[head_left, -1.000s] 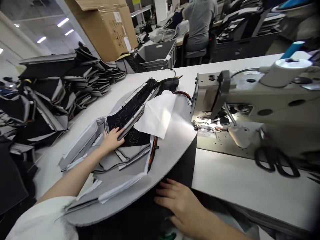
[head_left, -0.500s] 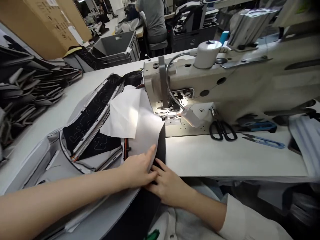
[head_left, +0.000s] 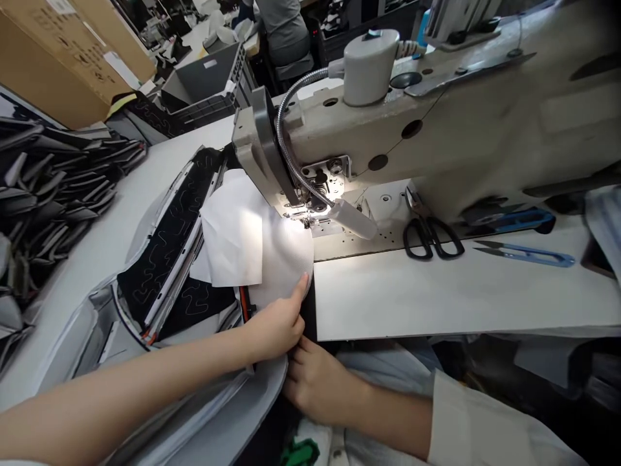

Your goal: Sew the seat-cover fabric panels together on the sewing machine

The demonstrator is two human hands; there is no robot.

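Note:
A large grey-white fabric piece (head_left: 286, 259) with a dark layer under its right edge lies beneath the lit needle area of a sewing machine (head_left: 334, 168). My left hand (head_left: 276, 327) rests on it, index finger stretched along the curved edge and the other fingers curled at the border. Just below, my right hand (head_left: 320, 382) pinches the same edge near my lap; its fingertips are partly hidden. A loose white sheet (head_left: 235, 243) covers part of the piece. Black stitched panels (head_left: 169, 246) belong to the bulky work on the left.
Black-handled scissors (head_left: 429, 233) and blue thread snips (head_left: 526, 252) lie right of the needle. Stacked dark panels (head_left: 63, 168) fill the table's left. Behind stand a grey crate (head_left: 208, 81) and a cardboard box (head_left: 72, 55). A seated person (head_left: 286, 29) is farther back.
The fabric's edge has turned into a rounder curve beside the needle. My right hand has moved down, its spread fingers now closed on the edge. The camera view has shifted, with the machine appearing farther left.

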